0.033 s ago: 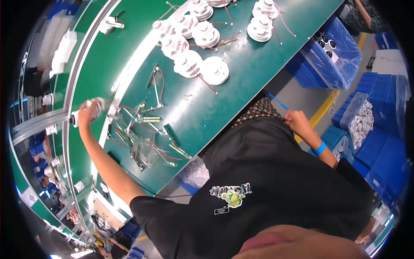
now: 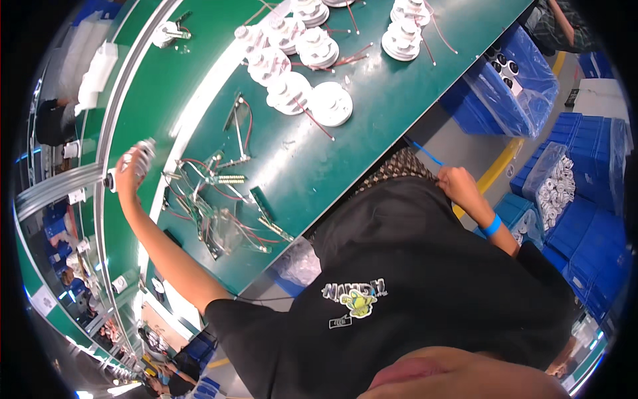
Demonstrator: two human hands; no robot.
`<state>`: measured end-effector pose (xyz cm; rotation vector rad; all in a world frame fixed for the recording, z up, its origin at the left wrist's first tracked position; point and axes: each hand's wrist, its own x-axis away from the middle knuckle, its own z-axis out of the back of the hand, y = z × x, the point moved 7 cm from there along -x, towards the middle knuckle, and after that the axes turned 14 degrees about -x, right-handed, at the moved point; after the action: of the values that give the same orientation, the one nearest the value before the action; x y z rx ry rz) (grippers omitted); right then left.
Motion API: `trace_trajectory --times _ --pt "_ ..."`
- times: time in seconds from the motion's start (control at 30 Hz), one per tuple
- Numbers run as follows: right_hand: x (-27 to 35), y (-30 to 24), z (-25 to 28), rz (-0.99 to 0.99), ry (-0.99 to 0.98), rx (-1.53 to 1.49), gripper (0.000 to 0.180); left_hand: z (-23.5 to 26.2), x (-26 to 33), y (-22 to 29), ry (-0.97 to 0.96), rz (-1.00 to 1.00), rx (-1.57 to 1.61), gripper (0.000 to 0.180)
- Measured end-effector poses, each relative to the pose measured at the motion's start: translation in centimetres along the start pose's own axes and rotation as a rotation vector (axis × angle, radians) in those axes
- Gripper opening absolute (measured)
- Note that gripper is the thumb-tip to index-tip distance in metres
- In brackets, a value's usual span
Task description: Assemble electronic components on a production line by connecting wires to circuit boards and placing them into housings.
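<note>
Over the green conveyor belt (image 2: 143, 100), my left hand (image 2: 127, 174) reaches out with its fingers wrapped round a white and silver ribbed round part (image 2: 144, 154). A small white round piece (image 2: 111, 180) shows just beside that hand, at the belt's metal rail. Near my lap, my right hand (image 2: 456, 184) is closed, its fingertips by the patterned cloth (image 2: 399, 171). A thin blue strip (image 2: 427, 153) runs close to those fingers; whether they grip it or the cloth is hidden. A blue band circles my right wrist.
Several white round lamp-like assemblies (image 2: 317, 48) with red wires stand on the green table (image 2: 372, 100). A tangle of wired circuit strips (image 2: 212, 206) lies nearer my left arm. Blue crates (image 2: 492, 100) line the right, and another person's arm (image 2: 560, 20) shows at far right.
My left hand and the ribbed part have shifted slightly left, and the part is less blurred. My right hand stays about where it was. The whole view has tilted a little.
</note>
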<state>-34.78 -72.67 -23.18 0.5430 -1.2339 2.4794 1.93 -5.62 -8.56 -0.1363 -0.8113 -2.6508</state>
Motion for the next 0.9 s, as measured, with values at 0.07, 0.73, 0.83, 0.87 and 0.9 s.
trace_trajectory --times 0.07,0.73,0.83,0.87,0.9 --pt "0.0 -1.6 0.1 0.011 -0.007 0.183 0.012 -0.3 8.0 3.2 0.172 -0.19 0.629 0.067" --pt "-14.6 -21.7 3.1 0.94 0.593 0.123 0.017 -24.6 35.1 14.3 0.025 -0.414 0.181 0.104" --pt "-14.9 -21.5 2.5 0.893 0.584 0.163 0.016 -24.7 34.6 14.0 0.027 -0.376 0.152 0.105" --pt "-14.8 -21.2 2.5 0.831 0.582 0.166 0.015 -24.8 34.4 14.1 0.032 -0.394 0.115 0.105" --pt "-14.3 -21.2 2.4 0.802 0.567 0.19 0.013 -24.4 34.4 14.7 0.062 -0.468 0.135 0.105"
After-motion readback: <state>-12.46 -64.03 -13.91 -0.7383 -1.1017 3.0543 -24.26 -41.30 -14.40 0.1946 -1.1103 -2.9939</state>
